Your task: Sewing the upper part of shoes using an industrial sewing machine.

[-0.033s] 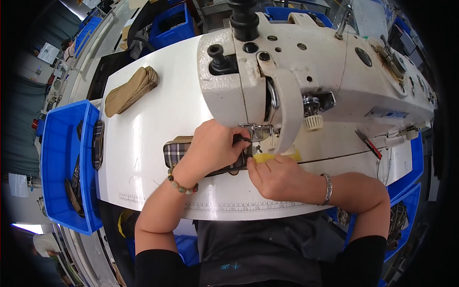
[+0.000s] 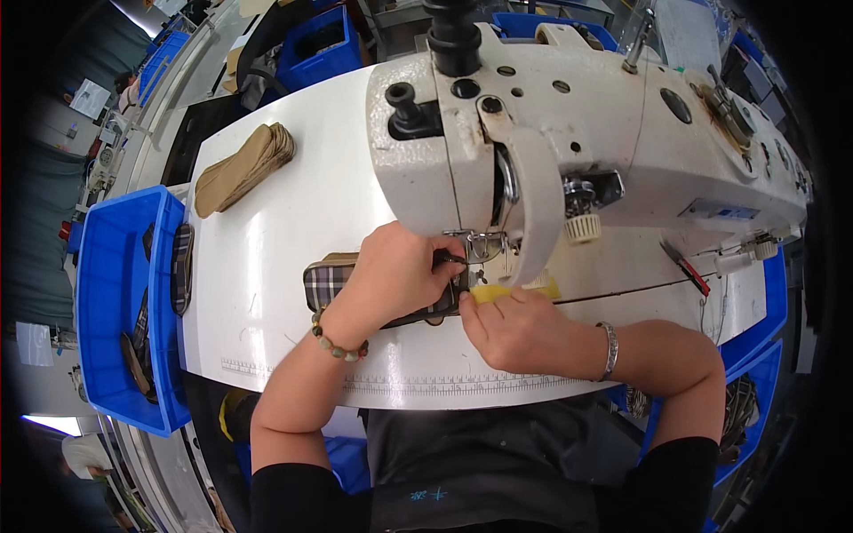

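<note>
A dark plaid fabric pouch (image 2: 325, 282) with a tan edge lies on the white table, its right end by the sewing machine's presser foot (image 2: 484, 244). My left hand (image 2: 395, 271) lies across the pouch, with thumb and fingers pinching a dark bit of it right beside the foot. My right hand (image 2: 524, 329) is closed, its thumb and forefinger pressed together at the pouch's right end. Just behind those fingers shows a yellow strip (image 2: 493, 291) lying on the machine bed. What is between the right fingertips is mostly hidden.
The white sewing machine (image 2: 569, 107) spans the table's far right. A stack of tan fabric pieces (image 2: 244, 169) lies at the far left. A blue bin (image 2: 124, 355) with plaid pieces stands at the left edge. Red-handled snips (image 2: 689, 271) lie at right; a ruler strip (image 2: 444, 386) runs along the front.
</note>
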Demonstrator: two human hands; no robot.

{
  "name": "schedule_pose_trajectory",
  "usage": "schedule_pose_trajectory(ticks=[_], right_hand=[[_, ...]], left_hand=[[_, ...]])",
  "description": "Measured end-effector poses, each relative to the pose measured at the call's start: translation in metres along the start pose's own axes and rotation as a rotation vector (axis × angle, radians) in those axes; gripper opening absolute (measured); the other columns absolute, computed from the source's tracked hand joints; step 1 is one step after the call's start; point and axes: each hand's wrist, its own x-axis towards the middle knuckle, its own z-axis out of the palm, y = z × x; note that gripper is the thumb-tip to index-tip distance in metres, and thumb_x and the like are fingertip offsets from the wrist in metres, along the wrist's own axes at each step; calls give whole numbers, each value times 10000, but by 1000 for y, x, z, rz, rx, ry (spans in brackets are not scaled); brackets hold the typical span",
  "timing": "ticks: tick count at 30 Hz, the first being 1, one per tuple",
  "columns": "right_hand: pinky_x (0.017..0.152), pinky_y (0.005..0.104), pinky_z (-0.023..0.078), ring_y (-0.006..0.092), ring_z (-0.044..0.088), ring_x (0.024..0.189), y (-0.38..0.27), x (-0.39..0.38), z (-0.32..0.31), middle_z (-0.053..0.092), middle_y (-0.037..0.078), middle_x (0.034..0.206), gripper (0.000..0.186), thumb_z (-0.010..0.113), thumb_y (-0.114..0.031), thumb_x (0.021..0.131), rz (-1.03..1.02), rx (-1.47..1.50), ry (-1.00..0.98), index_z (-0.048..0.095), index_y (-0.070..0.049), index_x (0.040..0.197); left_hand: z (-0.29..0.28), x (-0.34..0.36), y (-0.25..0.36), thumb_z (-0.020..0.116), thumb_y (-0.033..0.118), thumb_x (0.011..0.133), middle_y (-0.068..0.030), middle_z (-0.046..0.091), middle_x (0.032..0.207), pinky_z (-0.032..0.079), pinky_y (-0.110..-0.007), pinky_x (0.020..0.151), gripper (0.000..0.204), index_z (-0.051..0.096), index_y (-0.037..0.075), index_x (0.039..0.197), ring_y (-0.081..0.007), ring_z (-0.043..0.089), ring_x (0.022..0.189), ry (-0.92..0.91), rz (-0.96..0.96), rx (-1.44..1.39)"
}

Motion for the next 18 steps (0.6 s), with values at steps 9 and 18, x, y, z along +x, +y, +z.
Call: schedule_pose_trajectory(ticks=[9, 18], right_hand=[[494, 269, 448, 132, 535, 527, 3, 0, -5, 535, 27, 634, 392, 617, -85, 709, 34, 62, -63, 675, 94, 1054], [477, 284, 460, 142, 549, 515, 3, -1, -4, 550, 32, 621, 390, 618, -86, 724, 58, 94, -79, 673, 93, 1066]], left_hand=[[4, 4, -5, 759, 128, 725, -105, 669, 713, 513, -400, 643, 96, 722, 92, 806, -314, 650, 717, 31, 14, -34], [6, 4, -4, 763, 90, 733, -89, 712, 837, 527, -402, 703, 221, 680, 44, 933, -305, 674, 833, -2, -57, -37]])
